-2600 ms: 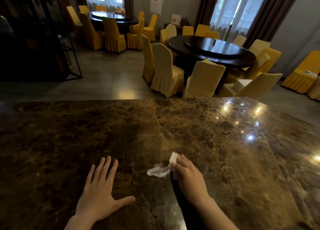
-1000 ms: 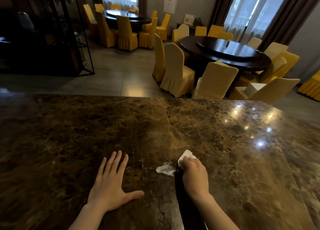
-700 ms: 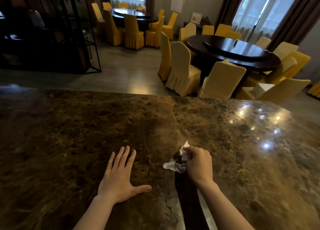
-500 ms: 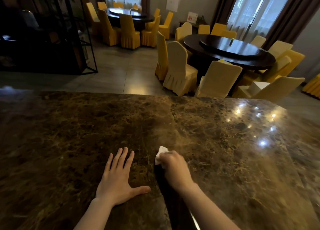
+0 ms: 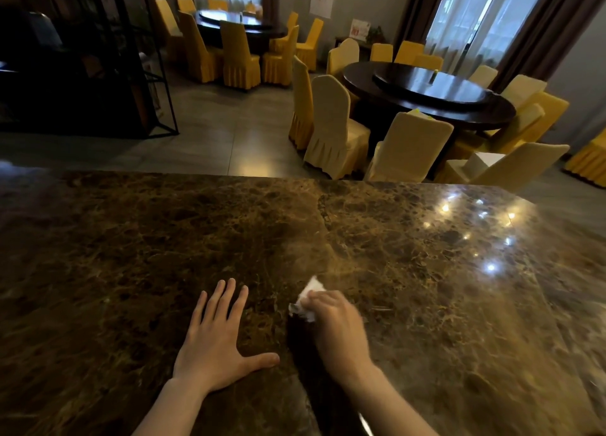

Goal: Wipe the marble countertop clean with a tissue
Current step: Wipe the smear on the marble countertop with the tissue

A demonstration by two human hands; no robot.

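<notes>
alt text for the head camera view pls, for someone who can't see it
A person's right hand presses a crumpled white tissue onto a brown marble countertop, while the left hand rests flat beside it, fingers spread. Beyond the counter are dark round dining tables ringed by yellow-covered chairs.

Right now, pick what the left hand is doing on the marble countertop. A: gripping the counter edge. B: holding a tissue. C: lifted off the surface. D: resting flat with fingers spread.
D: the left hand lies palm down on the marble countertop with its fingers spread, while the right hand holds the tissue.
</notes>
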